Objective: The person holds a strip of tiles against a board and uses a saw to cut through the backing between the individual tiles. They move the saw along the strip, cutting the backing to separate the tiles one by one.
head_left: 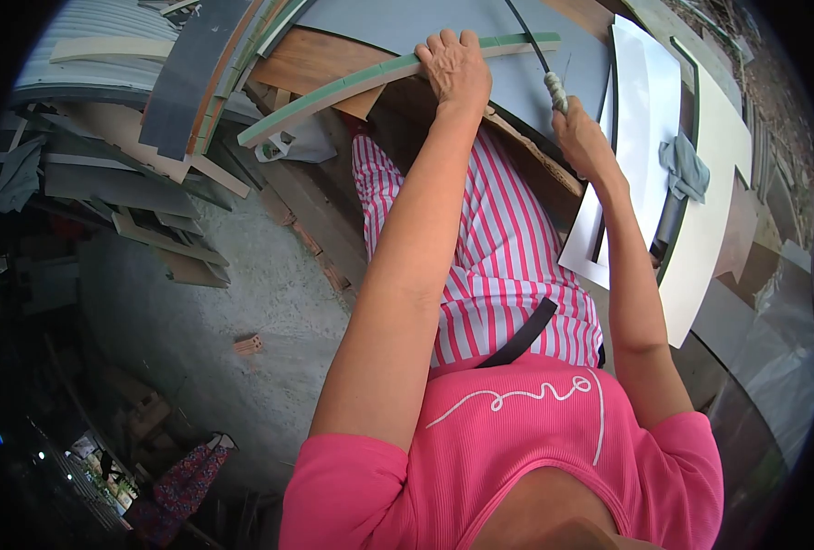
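Observation:
My left hand (455, 71) is wrapped over a long, narrow strip (333, 94) with a green top face and a pale side, its fingers curled across the far edge. The strip lies slantwise over the work surface and has marks or cuts at intervals along its green face. In my right hand (583, 139) is a tool with a light, wrapped handle (556, 92) and a long, thin dark blade (529, 38). The blade points away from me and crosses over the right end of the strip. My right fingers are closed round the lower handle.
A grey sheet (384, 26) and brown wood board (320, 60) lie under the strip. White panels (641, 137) with a grey cloth (685, 167) lean at right. Stacked boards (136, 165) stand at left. A brick (247, 344) lies on the concrete floor (232, 302).

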`<state>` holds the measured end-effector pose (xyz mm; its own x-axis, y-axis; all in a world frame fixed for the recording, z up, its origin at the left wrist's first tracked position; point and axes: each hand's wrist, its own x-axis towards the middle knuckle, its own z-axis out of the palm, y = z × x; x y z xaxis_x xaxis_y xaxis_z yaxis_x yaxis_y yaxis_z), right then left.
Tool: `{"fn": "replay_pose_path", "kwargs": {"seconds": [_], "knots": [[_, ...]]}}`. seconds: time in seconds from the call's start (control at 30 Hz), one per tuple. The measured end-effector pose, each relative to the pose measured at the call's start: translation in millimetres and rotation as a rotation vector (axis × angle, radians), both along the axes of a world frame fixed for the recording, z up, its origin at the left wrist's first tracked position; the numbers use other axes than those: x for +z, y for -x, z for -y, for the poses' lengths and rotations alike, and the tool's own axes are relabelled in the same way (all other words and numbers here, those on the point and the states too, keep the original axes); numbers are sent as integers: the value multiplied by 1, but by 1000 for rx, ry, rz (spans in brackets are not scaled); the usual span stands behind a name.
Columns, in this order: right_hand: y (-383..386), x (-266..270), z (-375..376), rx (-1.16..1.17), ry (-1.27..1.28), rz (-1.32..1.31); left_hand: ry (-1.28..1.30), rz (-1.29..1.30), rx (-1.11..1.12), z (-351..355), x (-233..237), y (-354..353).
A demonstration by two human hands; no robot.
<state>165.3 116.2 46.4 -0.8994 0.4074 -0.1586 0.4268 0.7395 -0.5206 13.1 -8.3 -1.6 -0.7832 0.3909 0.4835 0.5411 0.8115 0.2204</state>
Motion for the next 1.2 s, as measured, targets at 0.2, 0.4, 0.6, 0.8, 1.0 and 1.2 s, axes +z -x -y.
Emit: {"fn": "replay_pose_path", "kwargs": {"seconds": [0.2,0.4,0.6,0.8,1.0,1.2], "knots": [[-83,23,24,-154,97,182,-20,-20,-14,0,-3,3],[23,-8,-3,-60,55,-12,-21,-26,-18,1,-5,2],[76,11,-5,-80,129,47,-35,-16,36,-1,2,2],[-29,15,12,-48,55,77,-34,2,-10,3,1,-1],[-80,25,29,-147,98,177,-49,-18,-20,1,-2,3],[40,-16,-8,-4,-54,-85,-36,10,-23,3,1,1]]}}
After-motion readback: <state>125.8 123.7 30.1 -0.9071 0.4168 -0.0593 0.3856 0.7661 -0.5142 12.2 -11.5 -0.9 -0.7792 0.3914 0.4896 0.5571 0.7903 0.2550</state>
